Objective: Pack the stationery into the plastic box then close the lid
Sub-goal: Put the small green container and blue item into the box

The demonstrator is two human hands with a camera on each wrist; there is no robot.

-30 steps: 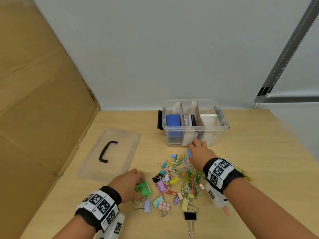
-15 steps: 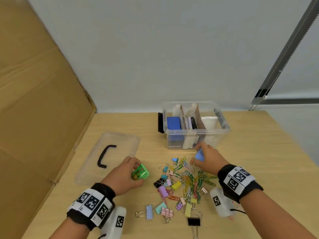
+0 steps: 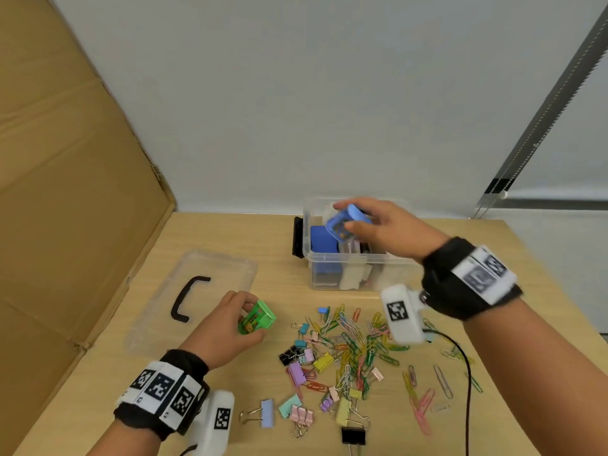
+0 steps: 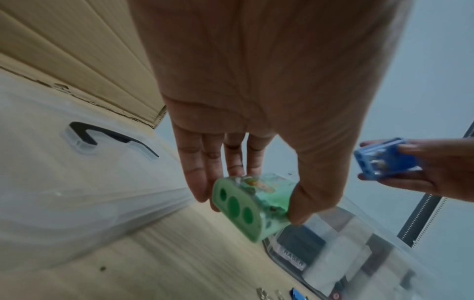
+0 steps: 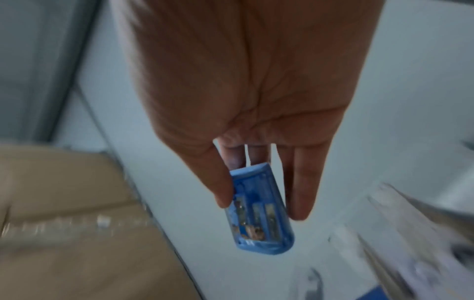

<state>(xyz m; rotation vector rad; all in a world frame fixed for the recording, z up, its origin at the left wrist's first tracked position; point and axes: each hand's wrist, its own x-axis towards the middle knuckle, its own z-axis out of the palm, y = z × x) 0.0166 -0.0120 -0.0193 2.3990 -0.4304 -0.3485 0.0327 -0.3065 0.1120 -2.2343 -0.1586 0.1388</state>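
Note:
My right hand (image 3: 371, 225) pinches a blue pencil sharpener (image 3: 345, 222) (image 5: 259, 211) (image 4: 384, 160) between thumb and fingers, held above the clear plastic box (image 3: 316, 271). The box stands at the table's back and holds a blue item and card dividers. My left hand (image 3: 230, 320) grips a green pencil sharpener (image 3: 258, 317) (image 4: 251, 205) just above the table, right of the clear lid (image 3: 210, 271) with its black handle (image 3: 187, 297). A heap of coloured paper clips and binder clips (image 3: 348, 357) lies at the front centre.
A brown cardboard wall (image 3: 72, 192) rises along the table's left side. A black cable (image 3: 467, 390) runs down the front right of the table. Loose paper clips (image 3: 424, 406) are scattered to the right of the heap.
My right hand lifted the blue sharpener from the table's clip heap up over the box. My left hand picked up the green sharpener and moved it left and back, towards the lid.

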